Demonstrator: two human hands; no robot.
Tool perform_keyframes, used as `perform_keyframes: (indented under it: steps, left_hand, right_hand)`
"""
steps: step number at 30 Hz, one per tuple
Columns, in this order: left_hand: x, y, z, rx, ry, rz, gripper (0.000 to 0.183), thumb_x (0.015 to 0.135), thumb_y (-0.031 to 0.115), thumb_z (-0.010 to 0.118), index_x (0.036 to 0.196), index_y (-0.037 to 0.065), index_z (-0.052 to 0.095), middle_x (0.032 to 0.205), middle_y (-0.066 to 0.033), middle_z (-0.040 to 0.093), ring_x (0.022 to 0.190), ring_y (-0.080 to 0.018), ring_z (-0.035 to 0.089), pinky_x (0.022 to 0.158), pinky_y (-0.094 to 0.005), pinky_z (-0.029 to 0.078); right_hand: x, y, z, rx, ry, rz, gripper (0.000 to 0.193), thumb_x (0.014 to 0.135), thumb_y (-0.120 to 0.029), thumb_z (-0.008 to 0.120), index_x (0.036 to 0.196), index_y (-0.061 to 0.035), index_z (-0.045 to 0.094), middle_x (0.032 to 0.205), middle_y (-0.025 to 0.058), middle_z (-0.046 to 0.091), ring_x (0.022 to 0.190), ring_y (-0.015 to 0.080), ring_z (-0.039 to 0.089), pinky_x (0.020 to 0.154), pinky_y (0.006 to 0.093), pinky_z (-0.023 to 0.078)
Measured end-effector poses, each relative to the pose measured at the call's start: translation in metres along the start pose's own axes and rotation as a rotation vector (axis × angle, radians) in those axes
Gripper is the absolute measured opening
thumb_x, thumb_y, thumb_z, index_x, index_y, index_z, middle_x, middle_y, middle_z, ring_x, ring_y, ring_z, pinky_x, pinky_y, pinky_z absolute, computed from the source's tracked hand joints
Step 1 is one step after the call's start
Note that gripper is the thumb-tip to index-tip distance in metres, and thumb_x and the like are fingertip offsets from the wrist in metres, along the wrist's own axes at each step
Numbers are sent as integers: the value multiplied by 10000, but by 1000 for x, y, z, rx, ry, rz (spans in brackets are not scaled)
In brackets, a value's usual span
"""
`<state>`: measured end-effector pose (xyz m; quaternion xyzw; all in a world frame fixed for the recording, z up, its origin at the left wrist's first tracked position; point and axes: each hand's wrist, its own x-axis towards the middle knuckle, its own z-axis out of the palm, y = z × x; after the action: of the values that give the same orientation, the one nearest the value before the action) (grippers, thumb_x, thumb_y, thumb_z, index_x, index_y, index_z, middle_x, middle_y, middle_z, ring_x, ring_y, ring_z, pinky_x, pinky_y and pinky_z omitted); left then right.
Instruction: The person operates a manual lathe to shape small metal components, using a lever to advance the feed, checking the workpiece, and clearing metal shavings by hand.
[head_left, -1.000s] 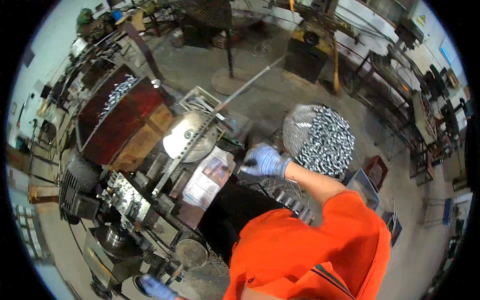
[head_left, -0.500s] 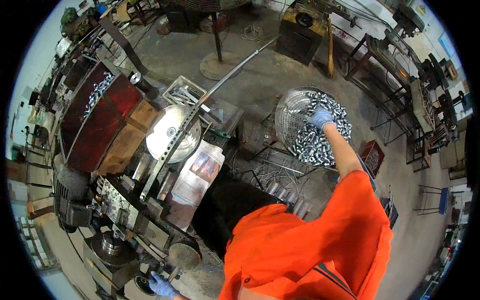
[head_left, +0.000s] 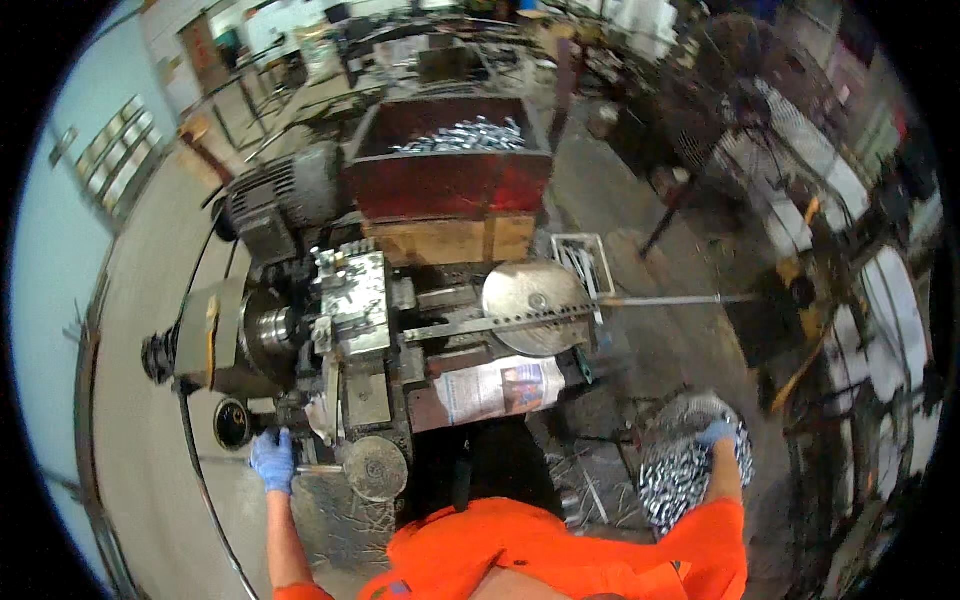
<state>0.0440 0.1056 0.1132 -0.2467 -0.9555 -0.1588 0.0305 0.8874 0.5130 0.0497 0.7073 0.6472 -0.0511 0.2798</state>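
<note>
The person in the orange top stands at a grimy grey metal lathe (head_left: 350, 330), their blue-gloved left hand (head_left: 272, 460) curled around a thin steel lever (head_left: 318, 468) beside the round handwheel (head_left: 376, 467) at the machine's near edge. Their blue-gloved right hand (head_left: 715, 432) reaches down to the right into a wire basket of small shiny metal parts (head_left: 680, 470) on the floor, though whether its fingers grip anything I cannot tell. Behind the lathe sits a red metal bin (head_left: 450, 180) filled with similar silvery pieces.
</note>
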Motion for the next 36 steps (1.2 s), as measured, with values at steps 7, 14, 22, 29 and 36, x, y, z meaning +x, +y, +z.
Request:
perform_keyframes:
  steps: [7, 14, 22, 29, 36]
  left_hand:
    - [-23, 13, -38, -161, 31, 87, 283, 829, 312, 607, 797, 33, 645, 720, -174, 624, 649, -317, 592, 617, -399, 463]
    - [-16, 62, -98, -836, 85, 128, 259, 855, 219, 623, 941, -21, 666, 753, -90, 673, 649, -116, 591, 616, -277, 482]
    - [-42, 195, -104, -1086, -586, 333, 438, 881, 434, 562, 954, 12, 659, 673, -10, 599, 596, -95, 547, 572, -258, 456]
    - [-84, 213, -88, -1941, -1092, -27, 413, 925, 410, 491, 943, 28, 646, 769, -80, 658, 610, -151, 612, 543, -240, 478]
    - [-79, 198, -91, -1657, -713, 172, 291, 873, 292, 618, 890, 7, 674, 683, -30, 626, 593, -79, 538, 574, -242, 445]
  right_hand:
    - [-16, -33, -36, 201, 83, 192, 593, 689, -533, 641, 975, -15, 675, 1056, 179, 641, 988, 325, 619, 863, 387, 485]
    - [-86, -108, -55, 1060, 543, -276, 263, 745, -175, 729, 891, 36, 671, 856, 146, 676, 751, 194, 626, 735, 296, 490]
    - [-275, -364, -212, 1023, 501, -1269, 313, 672, -153, 725, 981, -110, 696, 1127, 119, 591, 1066, 301, 542, 928, 381, 415]
    - [-345, -440, -257, 923, 695, -1782, 292, 649, -141, 736, 936, -150, 685, 1150, 88, 566, 1079, 319, 503, 904, 414, 422]
    - [-362, -442, -256, 794, 690, -1728, 198, 670, -204, 745, 844, -149, 667, 1115, 119, 580, 1034, 325, 541, 925, 436, 400]
